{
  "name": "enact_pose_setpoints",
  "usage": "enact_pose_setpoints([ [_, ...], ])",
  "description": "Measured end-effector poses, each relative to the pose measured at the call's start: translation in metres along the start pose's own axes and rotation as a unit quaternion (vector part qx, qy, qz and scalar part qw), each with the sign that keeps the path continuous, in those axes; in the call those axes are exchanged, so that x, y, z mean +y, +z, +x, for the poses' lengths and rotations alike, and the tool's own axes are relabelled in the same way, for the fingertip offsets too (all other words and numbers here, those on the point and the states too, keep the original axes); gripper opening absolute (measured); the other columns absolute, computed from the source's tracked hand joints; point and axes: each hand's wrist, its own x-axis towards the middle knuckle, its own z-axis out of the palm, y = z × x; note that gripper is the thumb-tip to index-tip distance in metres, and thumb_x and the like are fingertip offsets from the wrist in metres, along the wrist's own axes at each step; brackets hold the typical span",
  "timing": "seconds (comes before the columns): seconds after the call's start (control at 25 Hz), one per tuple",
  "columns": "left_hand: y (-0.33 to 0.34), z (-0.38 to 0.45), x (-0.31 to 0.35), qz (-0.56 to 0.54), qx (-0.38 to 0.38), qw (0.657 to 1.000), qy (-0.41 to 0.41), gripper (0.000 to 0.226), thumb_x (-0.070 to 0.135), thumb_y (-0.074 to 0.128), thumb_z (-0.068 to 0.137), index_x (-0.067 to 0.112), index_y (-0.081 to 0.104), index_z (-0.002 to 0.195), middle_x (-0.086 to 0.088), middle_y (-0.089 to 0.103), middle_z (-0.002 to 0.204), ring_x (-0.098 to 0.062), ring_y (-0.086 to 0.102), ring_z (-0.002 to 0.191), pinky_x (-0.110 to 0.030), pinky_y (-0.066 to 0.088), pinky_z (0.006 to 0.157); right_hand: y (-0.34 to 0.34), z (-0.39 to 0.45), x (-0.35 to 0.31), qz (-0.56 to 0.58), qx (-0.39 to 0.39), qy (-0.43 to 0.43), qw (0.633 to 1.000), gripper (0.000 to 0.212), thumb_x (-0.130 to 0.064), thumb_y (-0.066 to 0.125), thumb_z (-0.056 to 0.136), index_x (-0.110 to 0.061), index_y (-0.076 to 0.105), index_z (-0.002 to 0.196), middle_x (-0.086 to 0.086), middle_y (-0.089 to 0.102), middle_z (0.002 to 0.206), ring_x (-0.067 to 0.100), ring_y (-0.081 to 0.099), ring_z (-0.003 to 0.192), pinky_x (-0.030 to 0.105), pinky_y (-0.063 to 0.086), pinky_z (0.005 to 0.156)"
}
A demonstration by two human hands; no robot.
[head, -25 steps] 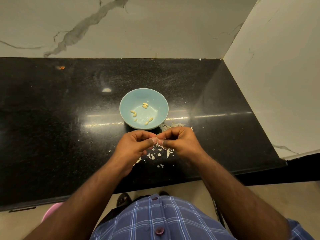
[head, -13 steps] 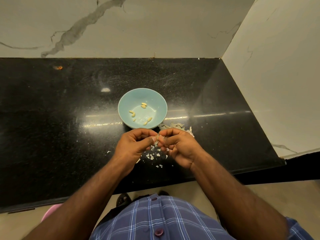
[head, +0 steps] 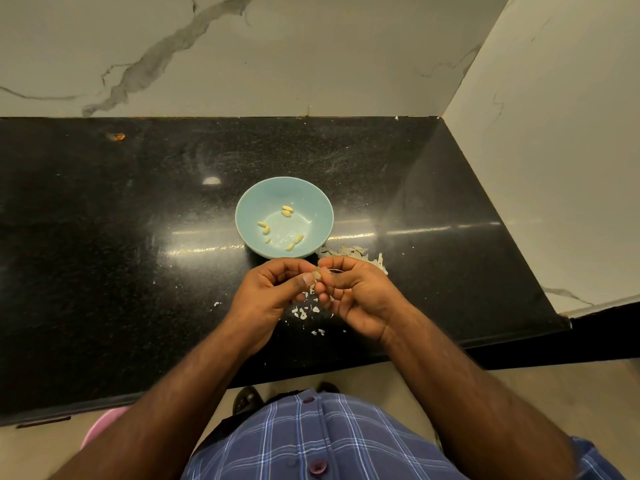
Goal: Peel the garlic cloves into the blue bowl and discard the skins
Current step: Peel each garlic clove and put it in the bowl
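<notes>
A blue bowl [head: 311,202] stands on the black counter [head: 138,254] and holds several peeled garlic cloves [head: 286,213]. Just in front of it my left hand [head: 266,292] and my right hand [head: 356,292] meet fingertip to fingertip. Between them they pinch a small garlic clove [head: 318,273] with a thin strip of skin curling off it toward the right hand. Most of the clove is hidden by the fingers. Small white skin flakes [head: 304,311] lie on the counter under the hands.
A heap of larger garlic skins [head: 349,254] lies right of the bowl, behind my right hand. A marble wall closes the back and right side. The counter's front edge runs just under my forearms. A pink object [head: 100,427] sits on the floor at lower left.
My right hand has turned outward and drawn slightly right, pulling a thin strip of skin from the clove. The left hand has stayed where it was.
</notes>
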Motion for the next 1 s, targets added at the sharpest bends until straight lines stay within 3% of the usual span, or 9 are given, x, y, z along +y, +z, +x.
enact_pose_setpoints([
  [0.24, 0.0048, 0.0008, -0.003, 0.043, -0.005, 0.999, 0.009, 0.012, 0.007, 0.071, 0.087, 0.011, 0.075, 0.098, -0.006, 0.076, 0.089, -0.012, 0.071, 0.079, -0.022, 0.055, 0.068, 0.0034, -0.0028, 0.0016, 0.0, -0.004, 0.012, 1.0, 0.021, 0.006, 0.05, 0.099, -0.006, 0.063, 0.109, 0.01, 0.066, 0.075, 0.013, 0.058, 0.06, 0.024, 0.05, 0.056],
  [0.36, 0.0073, 0.0019, -0.0035, 0.063, 0.027, 0.998, 0.003, 0.011, 0.005, 0.068, 0.093, 0.011, 0.074, 0.099, -0.003, 0.075, 0.086, -0.008, 0.068, 0.073, -0.02, 0.052, 0.065, 0.0023, -0.0013, 0.0031, -0.071, 0.013, -0.066, 0.995, 0.016, 0.005, 0.053, 0.1, -0.004, 0.064, 0.106, 0.012, 0.067, 0.08, 0.014, 0.063, 0.065, 0.025, 0.055, 0.063],
  [0.52, 0.003, 0.0043, -0.0051, 0.056, 0.063, 0.996, -0.004, 0.008, 0.007, 0.069, 0.092, 0.008, 0.074, 0.099, -0.006, 0.073, 0.082, -0.013, 0.061, 0.069, -0.023, 0.052, 0.065, -0.002, -0.0024, 0.0024, -0.192, 0.013, -0.159, 0.968, 0.019, 0.004, 0.071, 0.088, -0.005, 0.068, 0.105, 0.014, 0.072, 0.09, 0.019, 0.07, 0.08, 0.032, 0.059, 0.077],
  [0.64, 0.005, 0.0045, -0.005, 0.065, 0.057, 0.996, -0.008, 0.009, 0.006, 0.071, 0.091, 0.007, 0.074, 0.099, -0.004, 0.072, 0.079, -0.01, 0.059, 0.067, -0.023, 0.05, 0.064, -0.0032, -0.0012, 0.0025, -0.249, 0.04, -0.176, 0.952, 0.019, 0.0, 0.081, 0.081, -0.008, 0.07, 0.094, 0.015, 0.072, 0.087, 0.019, 0.069, 0.078, 0.032, 0.059, 0.071],
  [0.84, 0.0052, 0.0048, -0.003, 0.091, 0.033, 0.995, 0.002, 0.012, 0.001, 0.07, 0.09, 0.011, 0.074, 0.096, -0.002, 0.074, 0.084, -0.003, 0.064, 0.069, -0.018, 0.05, 0.063, -0.0023, -0.0025, -0.0023, -0.14, 0.046, -0.063, 0.987, 0.019, 0.014, 0.068, 0.084, -0.003, 0.065, 0.091, 0.007, 0.068, 0.071, 0.017, 0.065, 0.066, 0.027, 0.053, 0.063],
  [1.0, 0.0025, 0.0042, -0.0036, 0.096, 0.006, 0.995, 0.023, 0.017, -0.002, 0.068, 0.091, 0.013, 0.074, 0.096, -0.007, 0.074, 0.09, -0.01, 0.067, 0.079, -0.02, 0.052, 0.068, -0.0053, -0.0024, -0.0037, -0.03, 0.01, 0.023, 0.999, 0.015, 0.007, 0.064, 0.09, -0.006, 0.064, 0.097, 0.008, 0.068, 0.073, 0.014, 0.065, 0.063, 0.023, 0.053, 0.058],
])
